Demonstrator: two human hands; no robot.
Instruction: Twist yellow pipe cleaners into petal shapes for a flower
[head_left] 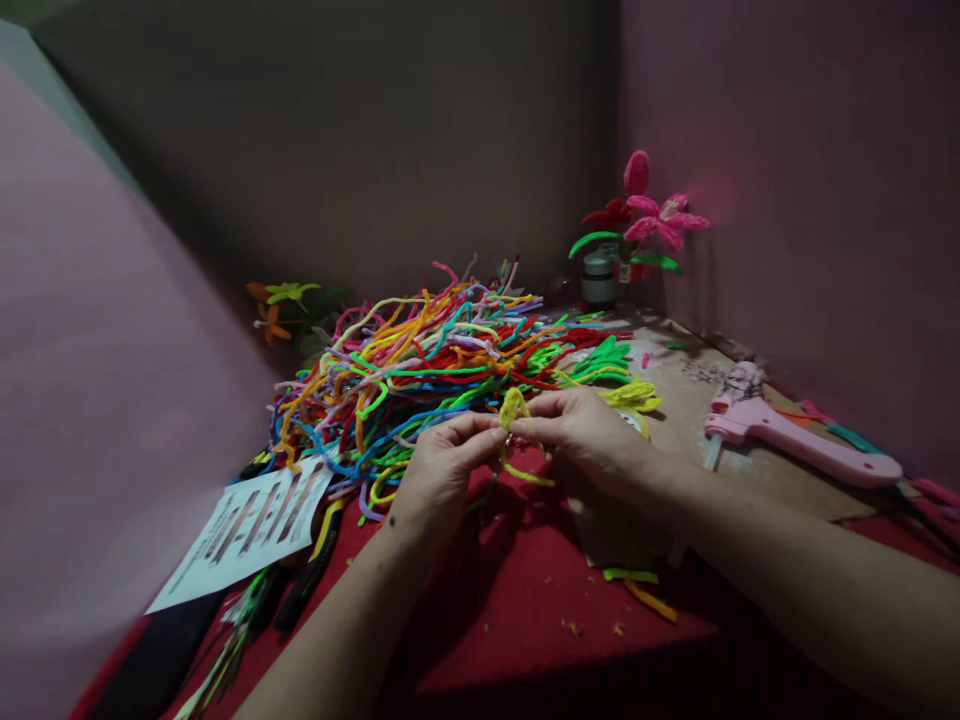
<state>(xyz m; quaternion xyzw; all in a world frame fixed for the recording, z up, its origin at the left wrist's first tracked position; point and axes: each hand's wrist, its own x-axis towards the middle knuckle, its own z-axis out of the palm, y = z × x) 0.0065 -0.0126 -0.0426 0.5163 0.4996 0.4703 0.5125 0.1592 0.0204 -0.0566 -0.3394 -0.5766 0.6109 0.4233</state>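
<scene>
A yellow pipe cleaner (513, 408), bent into a small fuzzy loop, is pinched between my two hands above the red cloth. Its loose tail curves down below the fingers. My left hand (444, 468) grips it from the left with thumb and forefinger. From the other side, my right hand (577, 430) holds it with thumb and fingertips closed. Just behind the hands lies a large tangled heap of pipe cleaners (420, 360) in many colours. A bundle of yellow pipe cleaners (636, 396) rests beyond the right hand.
A pink hot glue gun (817, 445) lies on a cardboard sheet (675, 365) at right. Pink pipe-cleaner flowers (660, 218) stand behind, near a grey container (599, 278). At left are a printed sheet (247, 525) and a yellow-black tool handle (315, 560). Short offcuts (649, 600) lie in front.
</scene>
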